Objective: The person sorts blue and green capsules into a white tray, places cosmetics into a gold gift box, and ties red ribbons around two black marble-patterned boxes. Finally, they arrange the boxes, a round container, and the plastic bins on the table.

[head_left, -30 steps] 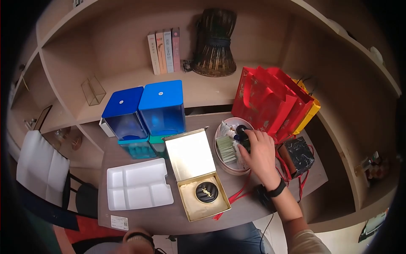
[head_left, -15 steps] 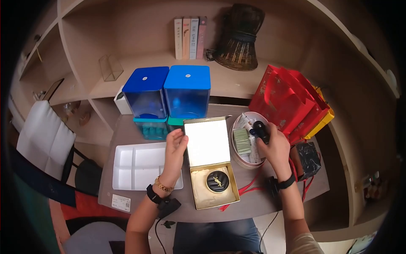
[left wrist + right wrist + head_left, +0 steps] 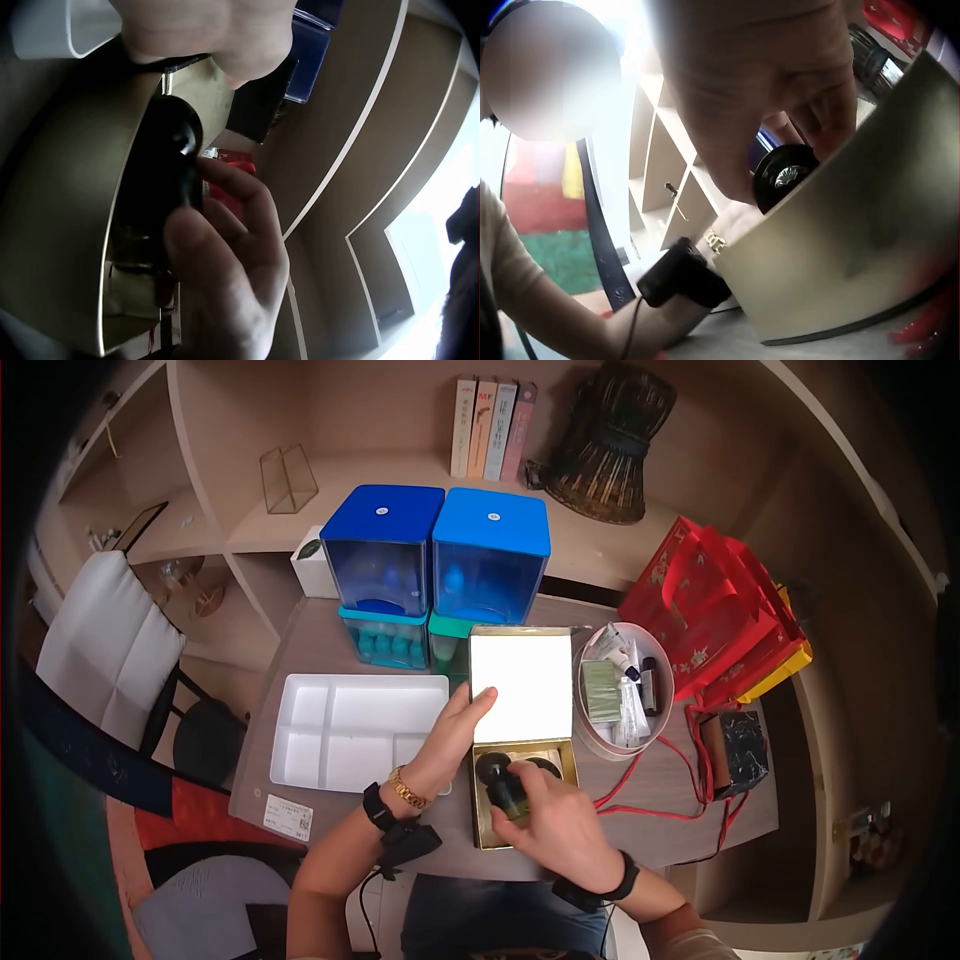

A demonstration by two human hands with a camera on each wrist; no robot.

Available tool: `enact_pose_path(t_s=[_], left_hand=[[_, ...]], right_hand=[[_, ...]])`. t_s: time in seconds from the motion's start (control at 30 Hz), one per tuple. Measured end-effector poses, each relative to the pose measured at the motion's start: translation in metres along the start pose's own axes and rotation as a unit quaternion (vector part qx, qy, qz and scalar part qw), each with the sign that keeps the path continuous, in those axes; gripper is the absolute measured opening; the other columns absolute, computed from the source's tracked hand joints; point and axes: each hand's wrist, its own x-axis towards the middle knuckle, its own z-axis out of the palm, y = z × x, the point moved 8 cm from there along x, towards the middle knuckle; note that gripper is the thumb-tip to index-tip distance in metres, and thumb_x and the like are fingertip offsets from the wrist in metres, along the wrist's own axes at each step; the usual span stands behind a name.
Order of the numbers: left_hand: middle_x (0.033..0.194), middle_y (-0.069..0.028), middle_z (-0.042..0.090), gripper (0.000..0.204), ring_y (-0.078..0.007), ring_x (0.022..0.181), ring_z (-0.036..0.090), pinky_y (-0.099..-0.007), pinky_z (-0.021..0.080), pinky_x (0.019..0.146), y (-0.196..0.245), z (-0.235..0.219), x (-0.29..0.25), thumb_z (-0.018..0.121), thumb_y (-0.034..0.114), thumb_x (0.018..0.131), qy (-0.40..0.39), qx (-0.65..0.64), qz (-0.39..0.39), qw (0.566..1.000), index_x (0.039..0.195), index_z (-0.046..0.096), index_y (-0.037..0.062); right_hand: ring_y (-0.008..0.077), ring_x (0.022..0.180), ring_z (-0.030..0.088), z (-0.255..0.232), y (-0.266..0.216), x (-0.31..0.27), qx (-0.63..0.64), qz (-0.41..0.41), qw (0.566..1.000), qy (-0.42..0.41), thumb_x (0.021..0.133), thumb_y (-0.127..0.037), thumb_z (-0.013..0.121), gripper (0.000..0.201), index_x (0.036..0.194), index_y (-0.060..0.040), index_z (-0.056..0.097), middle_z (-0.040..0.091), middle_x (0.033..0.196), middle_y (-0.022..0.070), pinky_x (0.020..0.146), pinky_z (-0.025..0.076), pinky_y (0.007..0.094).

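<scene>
In the head view my right hand [image 3: 565, 830] pinches a dark, round-capped bottle [image 3: 502, 785] low over the open gold box [image 3: 480, 822]. Behind the bottle, a black round compact [image 3: 545, 766] lies partly hidden in the box. My left hand [image 3: 450, 740] holds the left edge of the raised lid [image 3: 522, 685], thumb on its bright inner face. The left wrist view has the right hand's thumb and fingers [image 3: 232, 255] around the glossy bottle [image 3: 176, 142]. In the right wrist view the bottle's round end [image 3: 784, 176] shows just over the box wall [image 3: 847, 217].
A round pink bowl [image 3: 668, 705] of tubes and packets stands right of the box. Left lies a white divided tray [image 3: 375, 736]; behind are stacked blue bins [image 3: 490, 565]. Red bags [image 3: 710, 610] and a black marbled box [image 3: 738, 750] with red cords stand at right.
My right hand has carried the dark bottle from the bowl leftward to the gold box. My left hand has come up from the table's front and taken hold of the lid.
</scene>
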Motion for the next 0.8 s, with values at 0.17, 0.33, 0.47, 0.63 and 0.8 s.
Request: enact_pose_path(t_s=[0.17,0.33,0.47,0.63,0.8], left_hand=[[0.122,-0.0068,0.058,0.039,-0.0123,0.113,0.052,-0.0291,0.040,0.098,-0.002,-0.001,-0.001,0.051,0.030,0.102,0.022,-0.012,-0.002,1.000,0.127,0.051,0.0001],[0.120,-0.0065,0.059,0.037,-0.0117,0.111,0.052,-0.0285,0.040,0.096,-0.005,-0.001,-0.001,0.050,0.030,0.102,0.018,-0.015,0.005,1.000,0.125,0.052,0.0002],[0.122,-0.0074,0.058,0.037,-0.0121,0.113,0.052,-0.0291,0.040,0.097,-0.005,0.000,-0.001,0.051,0.029,0.102,0.012,-0.004,0.010,1.000,0.126,0.052,0.0004],[0.124,-0.0085,0.058,0.039,-0.0132,0.116,0.052,-0.0297,0.040,0.098,-0.005,0.001,0.001,0.054,0.028,0.101,-0.007,0.005,0.024,1.000,0.128,0.050,0.0003],[0.129,-0.0088,0.056,0.041,-0.0145,0.119,0.051,-0.0308,0.040,0.101,-0.006,0.002,0.001,0.054,0.024,0.101,-0.019,0.010,0.021,1.000,0.133,0.048,-0.0004]], right_hand=[[0.0307,0.066,0.064,0.024,-0.006,-0.001,-0.059,0.013,0.998,-0.035,0.084,-0.034,0.071,0.044,0.108,0.0010,0.058,0.061,0.079,0.0141,0.057,0.052,0.0381],[0.0263,0.068,0.064,0.005,0.002,-0.001,-0.039,-0.040,0.998,-0.004,0.085,-0.032,0.071,0.034,0.103,-0.0052,0.063,0.060,0.085,0.0084,0.057,0.051,0.0348],[0.0319,0.076,0.064,-0.061,0.048,0.011,-0.031,0.009,0.992,0.123,0.082,-0.019,0.071,0.023,0.098,-0.0036,0.064,0.063,0.088,0.0134,0.065,0.051,0.0416],[0.0308,0.084,0.063,-0.086,0.116,0.019,-0.268,0.065,0.955,0.107,0.072,-0.018,0.075,0.040,0.106,-0.0020,0.061,0.064,0.089,0.0131,0.075,0.049,0.0413],[0.0308,0.082,0.065,-0.064,0.149,0.022,-0.335,0.107,0.932,0.086,0.068,-0.017,0.073,0.040,0.102,-0.0039,0.057,0.063,0.088,0.0134,0.071,0.051,0.0422]])
